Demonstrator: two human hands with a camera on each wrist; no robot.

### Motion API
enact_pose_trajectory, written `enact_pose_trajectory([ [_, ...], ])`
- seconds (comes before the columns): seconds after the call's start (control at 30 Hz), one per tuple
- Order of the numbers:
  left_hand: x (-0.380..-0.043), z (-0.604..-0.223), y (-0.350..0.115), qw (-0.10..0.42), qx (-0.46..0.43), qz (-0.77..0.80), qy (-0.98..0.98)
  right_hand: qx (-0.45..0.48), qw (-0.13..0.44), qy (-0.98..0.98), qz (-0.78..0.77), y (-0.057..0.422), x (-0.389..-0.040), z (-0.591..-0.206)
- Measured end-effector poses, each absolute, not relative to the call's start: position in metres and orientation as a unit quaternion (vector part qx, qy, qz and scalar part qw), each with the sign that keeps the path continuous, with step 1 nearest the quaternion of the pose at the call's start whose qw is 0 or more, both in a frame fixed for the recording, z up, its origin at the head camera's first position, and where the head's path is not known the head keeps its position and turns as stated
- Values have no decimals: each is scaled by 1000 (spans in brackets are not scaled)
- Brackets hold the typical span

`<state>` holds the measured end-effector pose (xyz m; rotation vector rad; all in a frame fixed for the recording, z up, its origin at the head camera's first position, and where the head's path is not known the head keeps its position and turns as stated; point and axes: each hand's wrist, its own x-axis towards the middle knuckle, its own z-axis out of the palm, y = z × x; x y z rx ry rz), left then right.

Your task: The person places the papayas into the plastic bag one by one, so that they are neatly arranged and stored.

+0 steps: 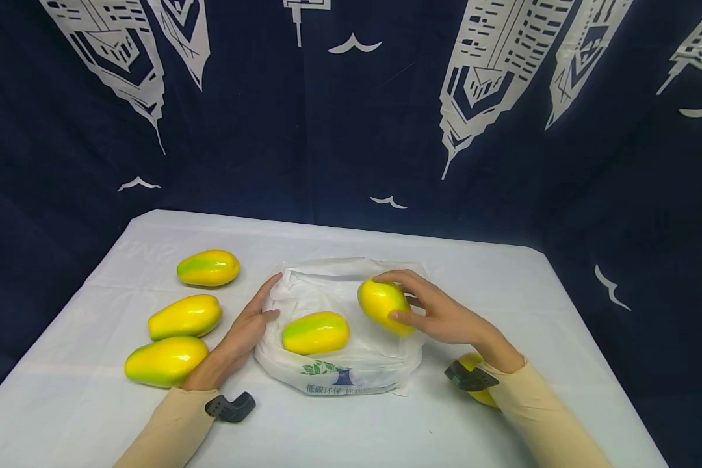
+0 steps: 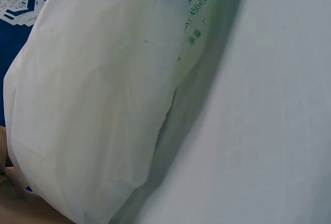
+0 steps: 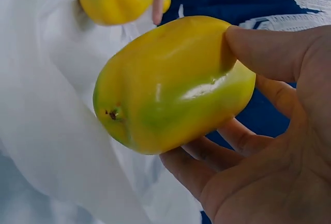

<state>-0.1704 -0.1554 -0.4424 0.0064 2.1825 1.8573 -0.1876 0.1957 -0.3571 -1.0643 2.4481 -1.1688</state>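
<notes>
A white plastic bag (image 1: 351, 374) with green and blue print lies with its mouth spread. My left hand (image 1: 248, 331) holds its left rim, thumb and index finger showing; the other fingers are hidden. In the left wrist view the bag (image 2: 98, 94) covers most of that hand. One yellow-green papaya (image 1: 316, 333) rests on the bag. My right hand (image 1: 444, 312) grips another papaya (image 1: 381, 305) over the bag's right part. Seen from the right wrist, thumb and fingers curl round this papaya (image 3: 170, 87).
Three papayas lie left of the bag: a far one (image 1: 208, 268), a middle one (image 1: 185, 317) and a near one (image 1: 166, 361) beside my left forearm. Another papaya (image 1: 481, 394) is partly hidden beneath my right wrist. A dark blue printed curtain (image 1: 351, 130) hangs behind the white table (image 1: 474, 260).
</notes>
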Motion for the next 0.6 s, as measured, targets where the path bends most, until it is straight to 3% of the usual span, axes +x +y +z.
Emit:
enact_pose_trajectory([
  [0.6, -171, -443, -155, 137, -1, 638, 758, -366, 126, 855, -345, 183, -189, -387],
])
